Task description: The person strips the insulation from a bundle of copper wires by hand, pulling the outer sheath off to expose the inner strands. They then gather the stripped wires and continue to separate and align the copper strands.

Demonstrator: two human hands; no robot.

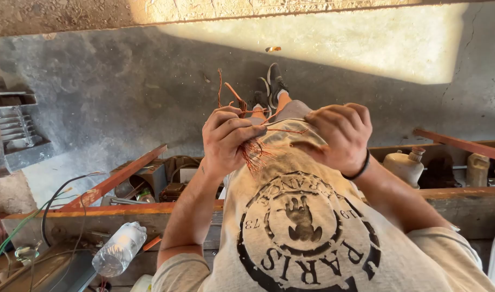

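Note:
My left hand (pixel 226 138) is closed around a bundle of thin copper wires (pixel 253 150), held in front of my chest. Some strands stick up above the fist and frayed ends hang below it. My right hand (pixel 342 135) is closed too, pinching a single copper strand (pixel 291 131) that runs across from the bundle. A dark band sits on the right wrist. Below the hands is my beige printed shirt (pixel 307 227). Past them are my legs and dark shoes (pixel 270 86) on the concrete floor.
A wooden ledge with an orange edge (pixel 96 210) crosses under my arms. A plastic bottle (pixel 119 249) and green and black cables (pixel 20 227) lie lower left. Grey metal parts (pixel 12 124) stand at the left, pale containers (pixel 404 165) at the right.

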